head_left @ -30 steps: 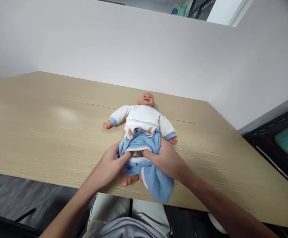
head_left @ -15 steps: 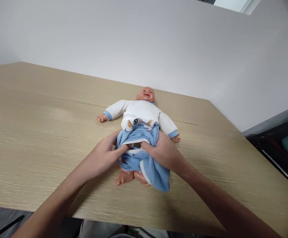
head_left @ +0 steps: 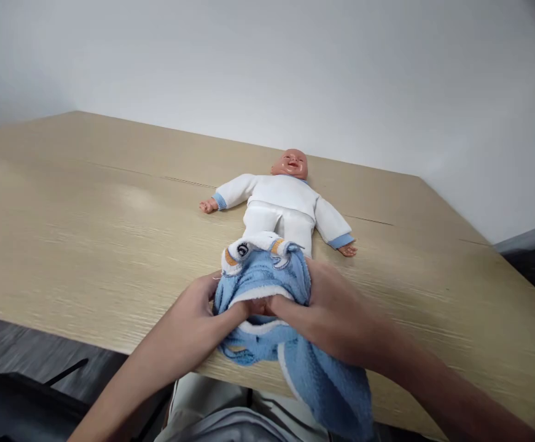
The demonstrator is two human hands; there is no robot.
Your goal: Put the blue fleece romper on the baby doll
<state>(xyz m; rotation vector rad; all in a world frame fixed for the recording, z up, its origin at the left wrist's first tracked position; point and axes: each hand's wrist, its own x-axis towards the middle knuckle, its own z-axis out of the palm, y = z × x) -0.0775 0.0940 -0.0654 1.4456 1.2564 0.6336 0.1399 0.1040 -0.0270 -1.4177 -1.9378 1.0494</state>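
Desk (head_left: 133,245) (largest): pale, flat, wood-grain top w/ a faint seam. Its near edge was prob. the main hazard, b/c the loose flap of the blue garment (head_left: 262,275) seemed to droop past it and could've snagged.

Doll (head_left: 283,195): lay face-up on desk, head toward the wall (head_left: 267,73), lower end hidden by the garment. A hard tug on any trapped cloth could've slid it edgeward. Soft white suit, tubular limbs; head & hands glossy, rounded, plastic-like.

Blue garment: bunched btwn both hands, at the doll's lower legs (contact w/ them: couldn't tell). Fuzzy, terry-like pile; opening approx. oval, white-bound. Uneven pull, L vs. R, could've twisted it.

Right grip (head_left: 341,313): clamped on garment's R side, thumb in the opening. Left grip (head_left: 187,313): likewise on L side. If either thumb slipped, the limp rim would prob. have collapsed.

Embroidered motif (head_left: 242,250): small, dark, rounded, on white fabric near orange patches (head_left: 231,257).

Loose thread (head_left: 216,278) (smallest): thin, pale; could've caught a L finger.
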